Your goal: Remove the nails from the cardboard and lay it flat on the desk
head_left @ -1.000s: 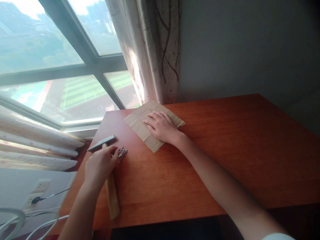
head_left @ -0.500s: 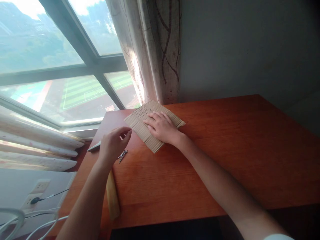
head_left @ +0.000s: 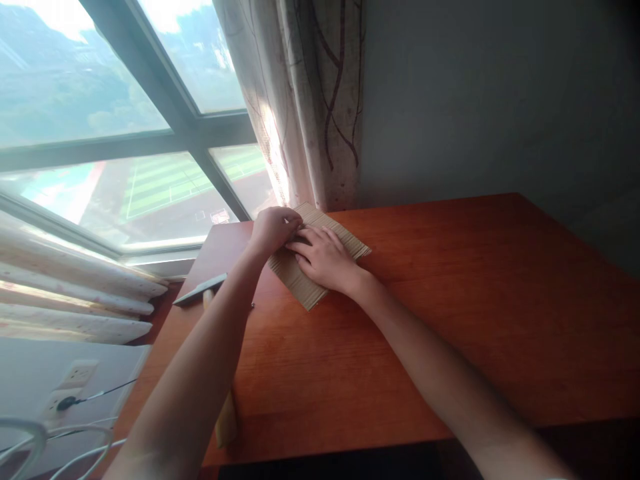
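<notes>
A ribbed piece of corrugated cardboard (head_left: 295, 283) lies on the wooden table. My right hand (head_left: 325, 257) rests flat on it, fingers stretched toward its far left part. Over the upper left of the cardboard, my left hand (head_left: 277, 230) has its thumb and fingers pinched together beside the right fingertips. Whatever is in that pinch is too small to make out. Beneath my left forearm lies a hammer, its metal head (head_left: 200, 291) to the left and its wooden handle (head_left: 227, 423) partly covered. The tip of a small metal piece (head_left: 253, 305) peeks out beside that forearm.
The brown table (head_left: 450, 300) reaches to the right, with a grey wall behind it. At the back left are a window and a patterned curtain (head_left: 325, 100). A wall socket with a black plug (head_left: 66, 403) and white cables are at lower left.
My left hand has moved right and away from me, from beside the cardboard to above its dotted patch, now covered. The forearm hides most of the small metal pieces. My right hand stays put.
</notes>
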`<state>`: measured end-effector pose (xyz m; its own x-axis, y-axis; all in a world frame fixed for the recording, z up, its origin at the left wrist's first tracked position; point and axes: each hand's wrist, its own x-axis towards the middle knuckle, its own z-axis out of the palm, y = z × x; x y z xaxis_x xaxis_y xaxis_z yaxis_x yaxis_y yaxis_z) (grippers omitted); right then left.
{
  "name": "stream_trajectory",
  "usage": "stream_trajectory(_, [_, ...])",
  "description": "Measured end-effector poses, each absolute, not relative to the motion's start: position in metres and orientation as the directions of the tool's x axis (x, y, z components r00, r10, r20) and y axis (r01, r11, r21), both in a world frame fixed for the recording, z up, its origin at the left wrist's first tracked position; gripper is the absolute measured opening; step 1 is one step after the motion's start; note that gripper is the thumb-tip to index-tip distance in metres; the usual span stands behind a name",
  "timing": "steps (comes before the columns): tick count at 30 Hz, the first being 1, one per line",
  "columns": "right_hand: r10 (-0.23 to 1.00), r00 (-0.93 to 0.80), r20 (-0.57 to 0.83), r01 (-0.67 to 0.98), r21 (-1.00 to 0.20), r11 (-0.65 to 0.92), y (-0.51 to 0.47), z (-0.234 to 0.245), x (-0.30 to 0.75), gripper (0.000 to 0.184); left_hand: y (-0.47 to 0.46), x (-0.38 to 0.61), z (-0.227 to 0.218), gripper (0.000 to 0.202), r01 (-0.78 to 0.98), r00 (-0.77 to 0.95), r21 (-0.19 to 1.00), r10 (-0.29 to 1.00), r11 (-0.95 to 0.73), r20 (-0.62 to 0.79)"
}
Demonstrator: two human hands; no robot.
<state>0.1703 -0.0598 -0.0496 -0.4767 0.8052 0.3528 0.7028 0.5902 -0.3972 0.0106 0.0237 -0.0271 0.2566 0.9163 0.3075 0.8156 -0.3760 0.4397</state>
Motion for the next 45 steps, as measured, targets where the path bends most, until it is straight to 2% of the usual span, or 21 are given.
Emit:
stream_trajectory(6, [0.813, -0.463, 0.353, 0.719, -0.386, 0.577, -0.059, -0.05, 0.169, 0.035, 0.027, 0.017, -0.034, 0.021, 0.811, 0.242, 0.418, 0.884, -0.41, 0.399])
stream_trajectory(12, [0.814, -0.477, 0.331, 0.726, -0.372, 0.578, -0.059, -0.051, 0.169, 0.036, 0.032, 0.022, -0.01, 0.012, 0.672, 0.036, 0.543, 0.755, -0.503, 0.655])
stream_trajectory(15, [0.813, -0.465, 0.349, 0.73, -0.369, 0.576, -0.06, -0.052, 0.169, 0.036, 0.024, 0.014, 0.013, 0.006, 0.563, -0.056, 0.62, 0.723, -0.547, 0.689])
stream_trajectory(18, [0.813, -0.461, 0.354, 0.727, -0.375, 0.576, -0.06, -0.053, 0.169, 0.036, 0.0, -0.006, 0.023, 0.007, 0.51, -0.069, 0.666, 0.746, -0.545, 0.663])
stream_trajectory(21, [0.816, -0.464, 0.345, 0.726, -0.38, 0.573, -0.059, -0.053, 0.17, 0.037, -0.032, -0.035, 0.011, 0.014, 0.573, -0.041, 0.674, 0.805, -0.466, 0.592])
stream_trajectory(26, [0.814, -0.466, 0.345, 0.725, -0.378, 0.575, -0.059, -0.052, 0.17, 0.037, -0.082, -0.09, -0.03, 0.015, 0.786, 0.122, 0.525, 0.915, -0.326, 0.385])
stream_trajectory(29, [0.815, -0.466, 0.345, 0.726, -0.377, 0.575, -0.059, -0.051, 0.17, 0.037, -0.104, -0.113, -0.049, 0.017, 0.842, 0.241, 0.397, 0.913, -0.365, 0.328])
stream_trajectory(32, [0.819, -0.463, 0.338, 0.731, -0.377, 0.569, -0.059, -0.051, 0.17, 0.037, -0.117, -0.125, -0.063, 0.02, 0.869, 0.288, 0.317, 0.909, -0.38, 0.301])
stream_trajectory(36, [0.816, -0.467, 0.341, 0.731, -0.37, 0.573, -0.059, -0.053, 0.17, 0.038, -0.127, -0.127, -0.073, 0.025, 0.897, 0.284, 0.267, 0.922, -0.353, 0.263])
stream_trajectory(45, [0.814, -0.469, 0.343, 0.732, -0.365, 0.575, -0.06, -0.05, 0.171, 0.038, -0.138, -0.121, -0.071, 0.03, 0.919, 0.252, 0.265, 0.952, -0.291, 0.172])
